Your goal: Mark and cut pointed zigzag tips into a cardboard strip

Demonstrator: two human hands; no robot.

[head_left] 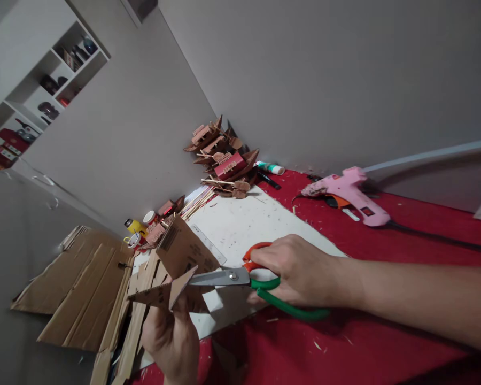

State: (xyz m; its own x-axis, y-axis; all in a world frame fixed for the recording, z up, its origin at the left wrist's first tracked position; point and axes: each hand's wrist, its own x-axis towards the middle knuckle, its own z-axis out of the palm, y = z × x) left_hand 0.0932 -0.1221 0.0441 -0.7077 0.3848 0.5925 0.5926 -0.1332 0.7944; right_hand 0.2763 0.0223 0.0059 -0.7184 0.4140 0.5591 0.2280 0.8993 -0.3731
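My right hand (294, 267) grips a pair of scissors (220, 277) with orange and green handles. The blades point left and reach a small piece of cardboard (154, 294). My left hand (172, 337) holds that piece from below, fingers closed on it. One corner of the piece folds up in front of the blade tips, so how far they cut into it is hidden. Just behind stands a larger brown cardboard piece (188, 246) with print on it.
Cardboard sheets (80, 289) lean at the left. A white board (240, 219) lies on the red tablecloth (417, 240). A pink glue gun (344, 192) with its cord lies at the right. Model boats (224, 160) are piled in the far corner, near cups (149, 217) and a yellow bottle (135, 226).
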